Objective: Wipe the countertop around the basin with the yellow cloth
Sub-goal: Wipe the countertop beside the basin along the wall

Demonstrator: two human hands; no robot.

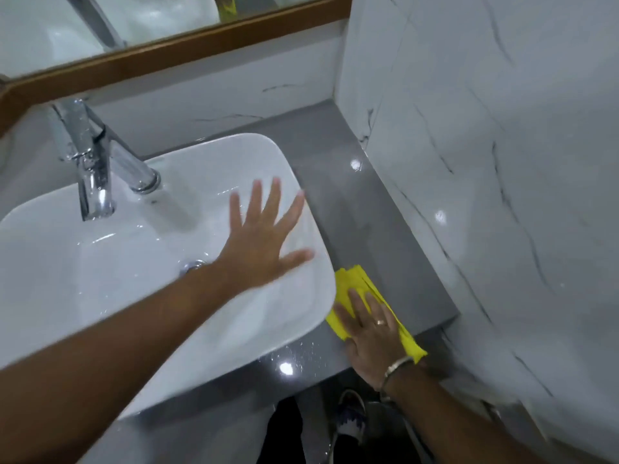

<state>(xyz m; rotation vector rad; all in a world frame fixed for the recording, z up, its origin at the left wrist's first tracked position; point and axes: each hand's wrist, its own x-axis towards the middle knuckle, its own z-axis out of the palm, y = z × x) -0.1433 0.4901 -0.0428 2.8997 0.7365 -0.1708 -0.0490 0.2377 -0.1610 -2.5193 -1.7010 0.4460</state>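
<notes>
Here the yellow cloth [348, 284] lies flat under the right hand [371, 333] fingers [355, 301].

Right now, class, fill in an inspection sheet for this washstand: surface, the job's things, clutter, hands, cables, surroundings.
Surface: grey countertop, glossy, with droplets in front of the basin near the front edge.
Job's things: yellow cloth lies flat on the countertop just right of the white basin, near the front edge.
Clutter: nothing seen.
Hands: right hand pressed flat on the cloth, palm down; left hand open, fingers spread, over the basin, holding nothing.
Cables: nothing seen.
Surroundings: chrome tap behind the basin; wood-framed mirror above; white veined wall bounds the countertop on the right.
</notes>
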